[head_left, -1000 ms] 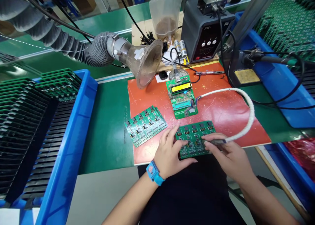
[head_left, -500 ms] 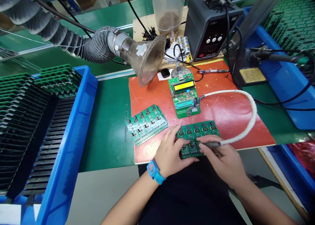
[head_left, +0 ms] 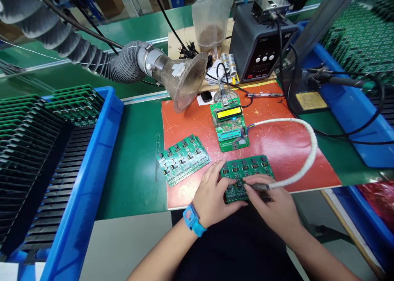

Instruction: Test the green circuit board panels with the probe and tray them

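Leftmost, a blue bin (head_left: 95,166) runs out of view. Next, fingers spread, the left hand (head_left: 212,195) partly hides a circuit board (head_left: 246,172) at the near edge of the desk (head_left: 129,149); the right hand (head_left: 277,205) pinches a corded probe (head_left: 260,187), its tip hard to make out.

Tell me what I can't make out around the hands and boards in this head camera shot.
All in the head view:
- Tip of the wired tool: hidden by the right hand, so contact is unclear.
- Left part of the circuit board being handled: covered by the left hand.
- Yellow screen: any text is too small or faint to read.
- Left blue bin: cut off by the picture's left edge.
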`<state>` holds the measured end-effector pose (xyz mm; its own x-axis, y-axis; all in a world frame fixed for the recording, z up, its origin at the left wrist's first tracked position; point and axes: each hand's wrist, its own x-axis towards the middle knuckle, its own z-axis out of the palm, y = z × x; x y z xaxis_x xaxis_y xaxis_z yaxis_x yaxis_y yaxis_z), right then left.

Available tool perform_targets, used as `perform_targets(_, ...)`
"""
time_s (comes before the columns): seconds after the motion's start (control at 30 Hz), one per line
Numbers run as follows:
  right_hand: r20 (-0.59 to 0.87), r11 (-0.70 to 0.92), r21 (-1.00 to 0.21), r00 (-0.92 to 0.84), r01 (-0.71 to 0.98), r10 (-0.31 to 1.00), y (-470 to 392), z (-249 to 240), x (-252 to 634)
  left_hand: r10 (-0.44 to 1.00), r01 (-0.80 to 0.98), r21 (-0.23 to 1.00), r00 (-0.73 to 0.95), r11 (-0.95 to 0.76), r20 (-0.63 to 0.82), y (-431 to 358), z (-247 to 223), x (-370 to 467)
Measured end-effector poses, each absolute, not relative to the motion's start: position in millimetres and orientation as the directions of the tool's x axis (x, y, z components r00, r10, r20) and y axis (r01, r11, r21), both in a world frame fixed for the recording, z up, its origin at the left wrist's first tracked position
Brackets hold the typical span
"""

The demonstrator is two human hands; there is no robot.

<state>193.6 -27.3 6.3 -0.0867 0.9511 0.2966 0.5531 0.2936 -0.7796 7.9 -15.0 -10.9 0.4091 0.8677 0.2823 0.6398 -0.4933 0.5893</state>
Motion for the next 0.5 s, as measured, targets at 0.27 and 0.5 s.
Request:
perform_targets(0.27, 0.283, 0.279, -0.793, -0.078, 0.541, 0.956, -28.0, 6.3, 193.7, 0.874, 0.643, 0.596, 0.406, -0.482, 0.268, -16.5, -10.2, 8.8)
perform_targets(0.5, 0.309, 0.3, -0.78, -0.079, 0.55, 0.948, -26.8, -1.4, 200.3, 0.883, 0.638, 0.613, 0.384, -0.465, 0.27, -17.7, -15.0, 8.5)
